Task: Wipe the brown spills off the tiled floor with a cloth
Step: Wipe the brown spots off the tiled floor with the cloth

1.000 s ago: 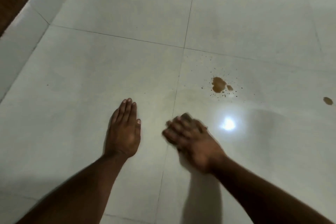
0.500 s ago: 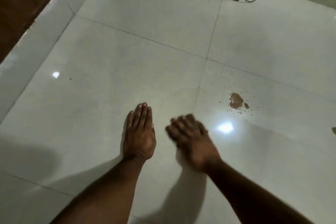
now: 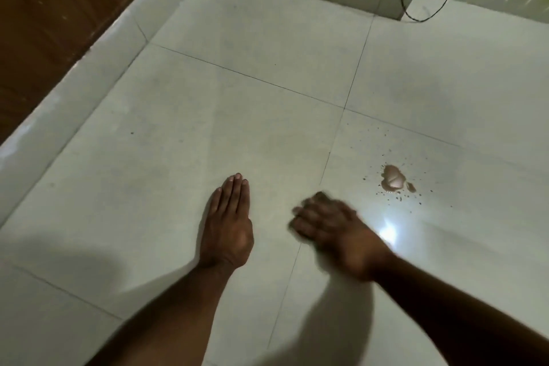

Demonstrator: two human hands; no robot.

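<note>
A brown spill (image 3: 392, 179) lies on the pale tiled floor (image 3: 267, 74), ringed by small brown droplets, just right of a grout line. My left hand (image 3: 227, 226) lies flat on or just above the floor, fingers straight and together, holding nothing. My right hand (image 3: 332, 226) hovers to the right of it, blurred by motion, fingers loosely bent and empty, a short way down-left of the spill. No cloth is in view.
A white tiled skirting (image 3: 74, 92) runs along the left below a brown wooden wall (image 3: 44, 9). A second skirting crosses the far side, where a black cable (image 3: 421, 13) hangs onto the floor. A lamp glare (image 3: 389, 232) shines beside my right hand.
The view has swung so the far corner and left wall show more. A second brown spot at the right edge has left the view. Both hands stay about where they were.
</note>
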